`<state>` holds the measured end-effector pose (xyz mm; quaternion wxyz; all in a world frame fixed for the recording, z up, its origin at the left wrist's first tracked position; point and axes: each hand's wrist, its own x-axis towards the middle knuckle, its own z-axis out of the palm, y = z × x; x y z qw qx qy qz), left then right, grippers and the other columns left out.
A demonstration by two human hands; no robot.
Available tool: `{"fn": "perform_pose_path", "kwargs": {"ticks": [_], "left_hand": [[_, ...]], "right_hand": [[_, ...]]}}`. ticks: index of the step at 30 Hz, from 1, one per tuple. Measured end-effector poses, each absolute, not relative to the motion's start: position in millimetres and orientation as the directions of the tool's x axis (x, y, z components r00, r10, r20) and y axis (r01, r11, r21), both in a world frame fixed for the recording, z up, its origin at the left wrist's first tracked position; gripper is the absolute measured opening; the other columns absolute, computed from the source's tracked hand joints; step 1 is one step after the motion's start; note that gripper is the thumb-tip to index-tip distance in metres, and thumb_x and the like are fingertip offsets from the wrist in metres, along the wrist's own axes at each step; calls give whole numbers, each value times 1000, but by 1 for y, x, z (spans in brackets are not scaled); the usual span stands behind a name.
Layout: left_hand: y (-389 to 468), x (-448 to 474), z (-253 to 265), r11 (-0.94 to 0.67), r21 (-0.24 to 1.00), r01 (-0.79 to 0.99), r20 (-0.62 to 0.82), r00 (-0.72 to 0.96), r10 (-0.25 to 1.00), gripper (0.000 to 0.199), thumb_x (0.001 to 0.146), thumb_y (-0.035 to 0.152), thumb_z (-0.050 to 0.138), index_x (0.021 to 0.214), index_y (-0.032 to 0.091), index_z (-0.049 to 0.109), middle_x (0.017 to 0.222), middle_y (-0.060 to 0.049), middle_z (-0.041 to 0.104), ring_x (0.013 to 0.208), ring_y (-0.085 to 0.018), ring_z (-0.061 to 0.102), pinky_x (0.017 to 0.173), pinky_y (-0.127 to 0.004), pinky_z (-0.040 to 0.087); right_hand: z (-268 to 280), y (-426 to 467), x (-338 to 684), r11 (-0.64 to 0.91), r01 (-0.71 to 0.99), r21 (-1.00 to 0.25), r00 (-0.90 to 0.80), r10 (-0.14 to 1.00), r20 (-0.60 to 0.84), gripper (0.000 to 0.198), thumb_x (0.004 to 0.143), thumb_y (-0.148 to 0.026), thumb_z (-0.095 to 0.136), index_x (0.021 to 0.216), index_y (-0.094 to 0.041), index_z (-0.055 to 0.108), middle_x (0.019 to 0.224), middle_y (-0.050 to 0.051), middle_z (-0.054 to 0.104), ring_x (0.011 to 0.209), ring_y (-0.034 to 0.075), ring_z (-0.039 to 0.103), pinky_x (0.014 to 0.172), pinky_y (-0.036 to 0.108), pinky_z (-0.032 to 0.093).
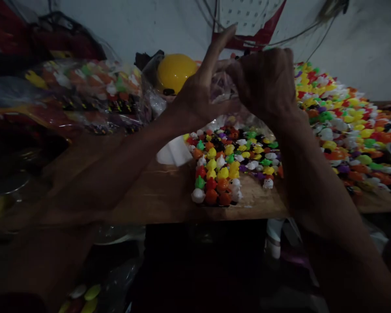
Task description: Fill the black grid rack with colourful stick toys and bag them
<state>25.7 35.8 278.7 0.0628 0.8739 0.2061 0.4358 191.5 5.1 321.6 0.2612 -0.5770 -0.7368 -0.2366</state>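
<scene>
- Below both hands: wooden table (169, 191), rows of small toys (211, 164).
- Left hand (198, 93): one finger raised; right hand (269, 82): bunched. Cannot tell whether either grips the clear plastic (223, 87) between them, which they partly hide.
- Right of right hand: toy pile (355, 117), partly blocked by the forearm.
- Left of left hand: bagged toys (94, 82).
- Behind left hand: round yellow thing (177, 71).

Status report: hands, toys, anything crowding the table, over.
Left hand raised, thumb up; right hand raised, curled. Clear bag between them, grip unclear. Toys below in rows; pile crowding the right.
</scene>
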Motion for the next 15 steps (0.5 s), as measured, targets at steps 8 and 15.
{"fn": "perform_pose_path", "kwargs": {"ticks": [8, 15], "left_hand": [[73, 36, 257, -765, 426, 483, 669, 402, 626, 45, 83, 10, 43, 116, 26, 68, 103, -2, 76, 102, -21, 70, 95, -39, 56], [25, 50, 276, -892, 121, 436, 757, 541, 367, 80, 85, 21, 59, 158, 21, 27, 162, -8, 39, 142, -28, 46, 118, -47, 39]], "right_hand": [[308, -12, 215, 387, 916, -104, -263, 777, 571, 50, 88, -19, 64, 55, -23, 28, 55, -7, 24, 56, 10, 23, 60, 31, 25], [305, 3, 231, 278, 958, -63, -169, 733, 659, 41, 89, -39, 65, 55, -26, 45, 56, 2, 51, 60, 17, 46, 63, 35, 39]]}}
